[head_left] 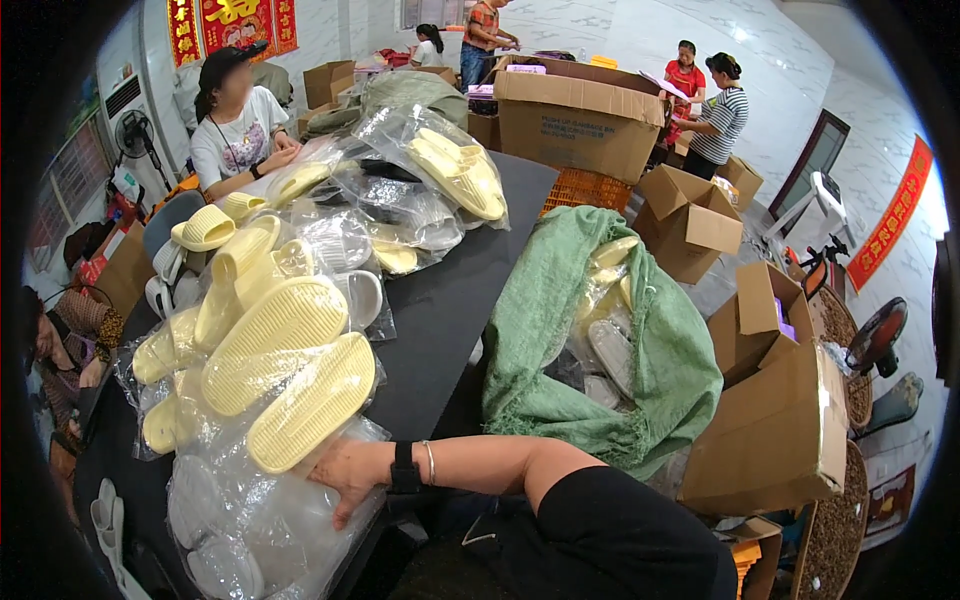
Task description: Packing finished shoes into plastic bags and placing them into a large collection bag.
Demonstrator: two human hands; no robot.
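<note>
My right hand (347, 475), with a black band and a bracelet at the wrist, lies against a clear plastic bag of pale slippers (235, 525) at the table's near edge. Its thumb rests on the plastic, while the other fingers disappear beneath a bagged pale-yellow slipper (312, 402), so their grip is hidden. My left hand is out of view. Beyond, more yellow slippers (278, 335) in clear bags are heaped along the dark table (430, 320). Another bagged yellow pair (457, 172) tops the far part of the heap.
Right of the table, a green woven sack (665, 345) holds bagged yellow and grey slippers. Open cardboard boxes (770, 430) stand beyond it. A large carton (575, 120) sits at the back. Across the table a person in a white shirt (240, 130) handles something; others work farther away.
</note>
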